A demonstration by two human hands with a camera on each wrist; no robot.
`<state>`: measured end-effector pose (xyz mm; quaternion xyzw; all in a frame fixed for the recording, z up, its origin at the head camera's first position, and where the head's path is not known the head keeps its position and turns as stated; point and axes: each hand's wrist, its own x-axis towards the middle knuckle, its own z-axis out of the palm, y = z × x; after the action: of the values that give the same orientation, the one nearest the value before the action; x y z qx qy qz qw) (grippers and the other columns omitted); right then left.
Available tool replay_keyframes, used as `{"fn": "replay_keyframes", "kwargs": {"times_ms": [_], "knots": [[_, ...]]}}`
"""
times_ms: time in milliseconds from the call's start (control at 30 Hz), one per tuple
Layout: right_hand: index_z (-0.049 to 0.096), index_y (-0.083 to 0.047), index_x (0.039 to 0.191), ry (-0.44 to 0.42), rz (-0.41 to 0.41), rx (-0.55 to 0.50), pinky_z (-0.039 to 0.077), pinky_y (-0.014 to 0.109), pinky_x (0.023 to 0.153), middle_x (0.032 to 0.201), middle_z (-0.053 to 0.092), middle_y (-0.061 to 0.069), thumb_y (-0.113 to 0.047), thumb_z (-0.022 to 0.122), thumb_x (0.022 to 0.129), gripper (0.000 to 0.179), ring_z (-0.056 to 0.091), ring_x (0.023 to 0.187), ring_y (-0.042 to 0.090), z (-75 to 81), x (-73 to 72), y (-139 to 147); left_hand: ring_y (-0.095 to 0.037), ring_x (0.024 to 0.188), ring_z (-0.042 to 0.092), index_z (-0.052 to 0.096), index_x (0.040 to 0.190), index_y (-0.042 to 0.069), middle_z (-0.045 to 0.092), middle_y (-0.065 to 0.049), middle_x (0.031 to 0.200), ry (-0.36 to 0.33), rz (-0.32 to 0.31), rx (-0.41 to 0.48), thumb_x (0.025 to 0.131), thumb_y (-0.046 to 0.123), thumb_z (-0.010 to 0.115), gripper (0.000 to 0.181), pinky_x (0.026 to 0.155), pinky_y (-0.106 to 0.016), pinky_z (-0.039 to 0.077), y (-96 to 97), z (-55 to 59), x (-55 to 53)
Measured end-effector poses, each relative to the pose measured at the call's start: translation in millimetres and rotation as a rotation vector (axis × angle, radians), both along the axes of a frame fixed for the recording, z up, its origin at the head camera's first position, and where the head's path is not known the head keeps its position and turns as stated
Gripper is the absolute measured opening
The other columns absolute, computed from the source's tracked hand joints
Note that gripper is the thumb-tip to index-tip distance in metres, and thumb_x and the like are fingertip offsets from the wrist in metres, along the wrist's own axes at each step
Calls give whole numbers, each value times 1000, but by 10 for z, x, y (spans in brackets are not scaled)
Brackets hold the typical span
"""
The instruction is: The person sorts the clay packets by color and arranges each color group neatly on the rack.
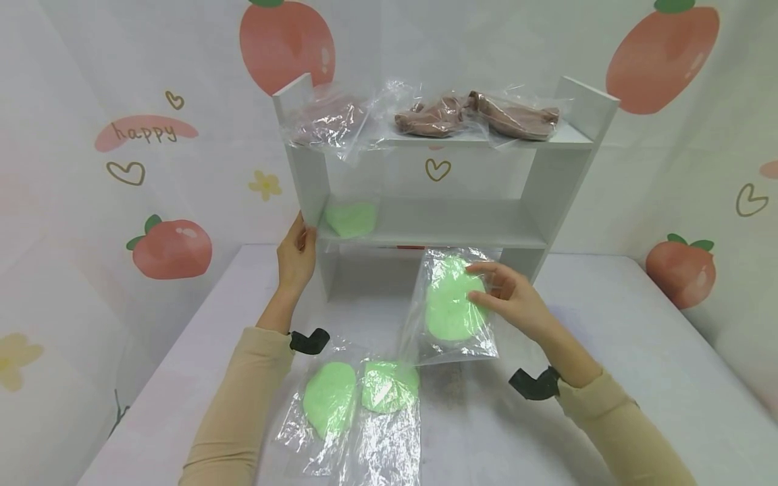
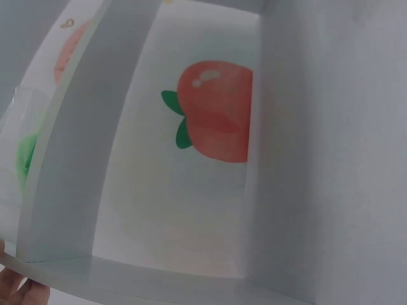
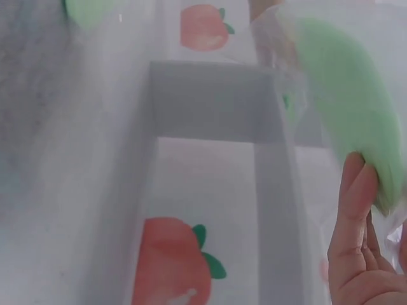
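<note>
My left hand [image 1: 296, 258] grips the left side panel of the white shelf unit [image 1: 535, 196] at about middle-board height. Its fingertips [image 2: 30, 291] show at the panel's edge in the left wrist view. Before the unit, my right hand [image 1: 513, 297] pinches the right side of a clear plastic bag with a flat, rounded green piece [image 1: 452, 310] inside. In the right wrist view, fingers [image 3: 355, 210] press against that green piece [image 3: 350, 89] through the plastic. A smaller bagged green piece [image 1: 351, 220] lies at the left end of the middle board.
Two more bagged green pieces, one half-round [image 1: 330, 398] and one squarish [image 1: 390, 387], lie on the white table [image 1: 535, 445] in front. On the top board sit a pinkish bagged item [image 1: 331, 118] and two brown bagged items, one central [image 1: 431, 118], one right [image 1: 516, 118].
</note>
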<state>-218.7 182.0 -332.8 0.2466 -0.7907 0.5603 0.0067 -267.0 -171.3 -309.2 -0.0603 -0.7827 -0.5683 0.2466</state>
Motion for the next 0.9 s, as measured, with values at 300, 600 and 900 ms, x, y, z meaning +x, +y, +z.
{"fn": "replay_keyframes", "kwargs": {"times_ms": [300,600,900], "knots": [[49,-8,129,-13,-67,-42,55,17,67,110,57,-14,-9,64,87,45,64,77,3,112,-79,-25,-37,125,50,34,144,9,47,-22,139,29,5,10,98,8,43,47,104,-41,46,-103,-216,-229],[53,-14,125,-45,-168,-45,51,14,66,108,58,-13,-20,65,88,40,62,82,0,234,-142,-90,-36,123,52,36,144,10,47,-22,138,49,19,9,98,9,45,46,102,-41,48,-105,-243,-241],[59,-19,115,-95,-234,-75,52,14,80,108,59,-10,-31,65,88,31,62,97,4,326,-230,-183,-36,124,51,36,144,10,46,-22,140,45,19,3,98,9,44,46,102,-41,48,-101,-240,-231]]}}
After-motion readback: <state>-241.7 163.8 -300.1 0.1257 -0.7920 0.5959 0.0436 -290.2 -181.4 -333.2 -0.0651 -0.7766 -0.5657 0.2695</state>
